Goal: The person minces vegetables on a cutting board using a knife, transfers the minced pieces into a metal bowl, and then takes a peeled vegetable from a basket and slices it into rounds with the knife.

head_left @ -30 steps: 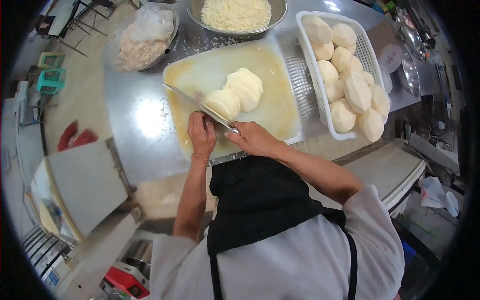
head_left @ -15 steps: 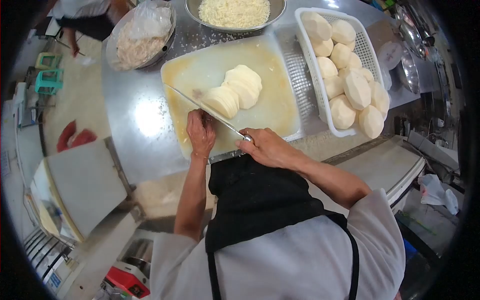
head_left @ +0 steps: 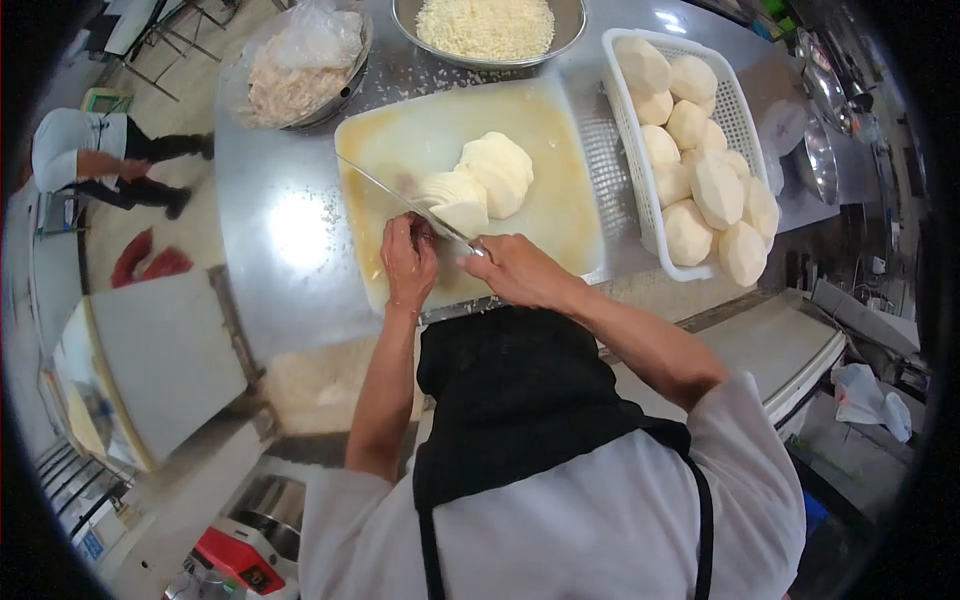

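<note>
My right hand [head_left: 520,268] is closed round the handle of a knife [head_left: 405,203], whose blade slants up and left across the cutting board [head_left: 540,120]. Beside the blade, my left hand [head_left: 408,262] has its fingers bent and pressed together; whatever lies under the fingertips is hidden. Pale, peeled slices [head_left: 450,196] fan out just beyond the blade, and a second overlapping group of larger slices [head_left: 500,172] lies to their right.
A white basket [head_left: 652,215] of peeled vegetables stands on the right. Behind the board are a metal bowl [head_left: 573,30] of pale shreds and a bowl of pinkish-white food [head_left: 290,88] with a plastic bag. Another person [head_left: 90,150] bends at the far left.
The knife handle went down and right, then back up toward the slices. One slice now leans away from the near stack. The other person has moved to the far left.
</note>
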Demonstrator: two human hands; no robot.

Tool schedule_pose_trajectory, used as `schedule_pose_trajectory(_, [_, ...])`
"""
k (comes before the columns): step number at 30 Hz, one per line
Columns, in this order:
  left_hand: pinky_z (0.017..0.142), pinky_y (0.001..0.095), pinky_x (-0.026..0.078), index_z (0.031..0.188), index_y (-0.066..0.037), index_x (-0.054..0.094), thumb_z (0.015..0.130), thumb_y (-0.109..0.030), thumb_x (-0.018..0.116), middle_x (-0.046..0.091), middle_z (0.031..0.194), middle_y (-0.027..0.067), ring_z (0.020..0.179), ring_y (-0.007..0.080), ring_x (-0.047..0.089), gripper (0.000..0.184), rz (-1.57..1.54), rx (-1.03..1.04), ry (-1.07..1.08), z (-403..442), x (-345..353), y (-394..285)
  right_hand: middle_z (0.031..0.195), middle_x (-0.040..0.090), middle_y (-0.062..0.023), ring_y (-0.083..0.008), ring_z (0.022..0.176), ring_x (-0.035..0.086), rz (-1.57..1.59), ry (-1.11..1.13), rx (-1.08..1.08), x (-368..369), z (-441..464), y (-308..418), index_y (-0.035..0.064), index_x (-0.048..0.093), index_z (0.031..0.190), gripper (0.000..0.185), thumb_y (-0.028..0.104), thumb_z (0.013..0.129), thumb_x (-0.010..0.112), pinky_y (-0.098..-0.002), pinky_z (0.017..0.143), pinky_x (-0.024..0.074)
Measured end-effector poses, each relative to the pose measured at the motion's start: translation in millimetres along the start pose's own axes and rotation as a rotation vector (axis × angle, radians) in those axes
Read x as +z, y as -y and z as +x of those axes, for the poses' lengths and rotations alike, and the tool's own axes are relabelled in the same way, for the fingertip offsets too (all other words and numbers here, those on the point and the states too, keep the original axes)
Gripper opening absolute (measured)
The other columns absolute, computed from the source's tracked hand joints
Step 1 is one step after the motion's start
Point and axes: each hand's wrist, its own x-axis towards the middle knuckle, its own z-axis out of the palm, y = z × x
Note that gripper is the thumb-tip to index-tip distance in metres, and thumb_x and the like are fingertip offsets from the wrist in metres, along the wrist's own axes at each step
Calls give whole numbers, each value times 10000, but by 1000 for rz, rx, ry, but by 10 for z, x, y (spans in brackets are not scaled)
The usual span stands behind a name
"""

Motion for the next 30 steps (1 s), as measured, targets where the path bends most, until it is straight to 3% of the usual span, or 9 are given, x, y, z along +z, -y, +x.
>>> schedule_pose_trajectory(3, [750,507,469,1003,18,577,853,65,578,598,893,208,842,420,583,157,26,-5,4,-18,-3,-7,832,667,-343,-512,866,674,58,-30,-16,-103,-328,254,-105,650,975,501,386,1016,561,-529,796,510])
schedule_pose_trajectory(6, [736,508,461,999,19,578,857,69,593,595,881,205,834,418,579,150,30,32,-27,3,4,-27,842,670,-346,-512,876,677,101,29,96,-151,-443,346,-116,652,993,500,376,1013,567,-530,809,515])
schedule_pose_trajectory(12, [750,498,469,1001,24,589,834,73,611,607,890,206,846,416,587,175,53,5,9,-3,-23,-19,804,672,-333,-525,836,671,41,-105,-41,19,-394,134,-122,658,1018,490,360,1011,568,-538,801,524])
schedule_pose_trajectory(18, [753,498,472,988,27,585,811,82,602,607,886,207,851,422,589,186,37,-16,30,10,-57,-30,806,666,-341,-528,837,666,48,-19,32,-46,-299,152,-108,659,1012,480,362,1012,563,-556,777,520])
schedule_pose_trajectory(25, [771,513,462,949,18,575,788,68,575,602,868,206,856,435,574,168,98,50,46,63,-70,-21,798,655,-343,-519,825,668,13,-54,-65,123,170,-76,-104,653,977,482,372,1000,580,-546,782,519])
schedule_pose_trajectory(30, [772,508,463,951,11,577,783,63,584,603,867,201,857,430,572,176,65,79,19,26,-51,-60,806,659,-343,-511,834,673,77,-24,65,-65,-157,262,-102,655,977,485,377,1003,581,-538,780,519])
